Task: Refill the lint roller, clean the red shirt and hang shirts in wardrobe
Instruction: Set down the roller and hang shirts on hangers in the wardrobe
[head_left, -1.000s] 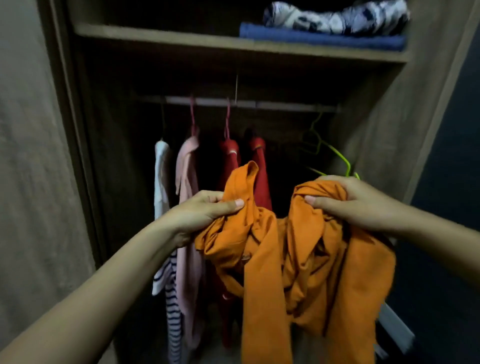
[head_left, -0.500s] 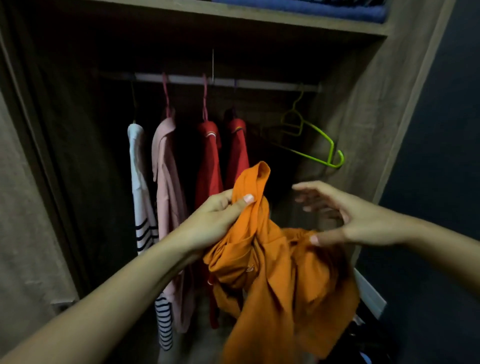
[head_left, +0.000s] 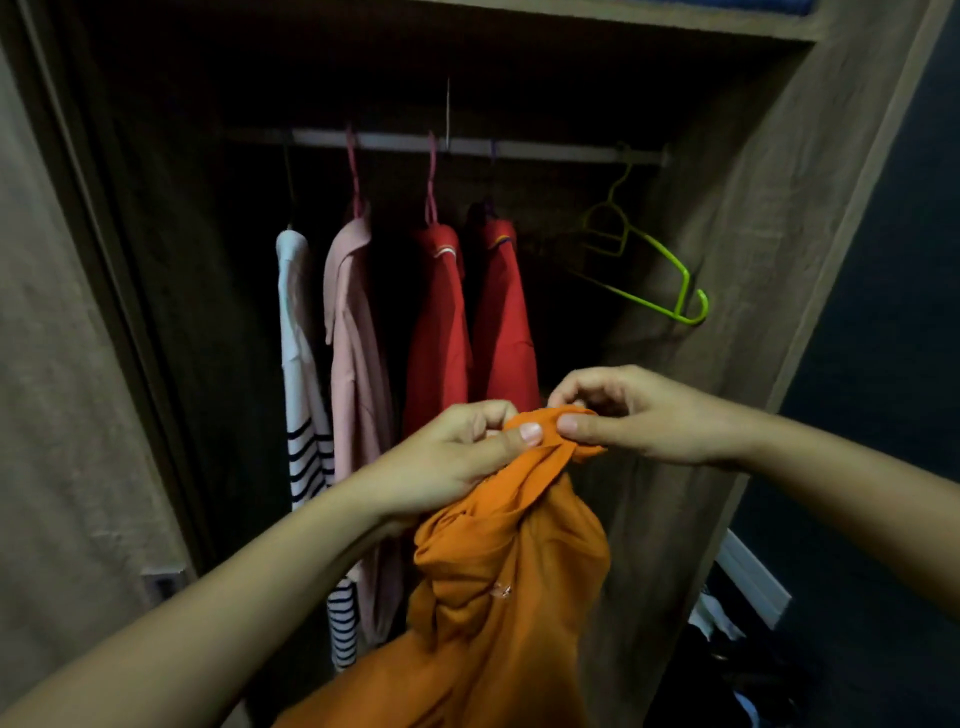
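Here each hand, left (head_left: 457, 457) and right (head_left: 639, 415), pinches the crumpled orange shirt (head_left: 498, 587) (bunched, hanging limp)

Orange shirt (head_left: 498, 597); red shirts (head_left: 470, 332); pink shirt (head_left: 356, 353); striped white shirt (head_left: 304, 374); green hanger (head_left: 649, 270).

1. Open rail (head_left: 561, 151) stretch at upper right, between the red shirts (head_left: 498, 317) and the green hanger (head_left: 649, 270).
2. Left of centre, four hung shirts crowd the rail.
3. Wardrobe wall (head_left: 753, 218) closes the right side.
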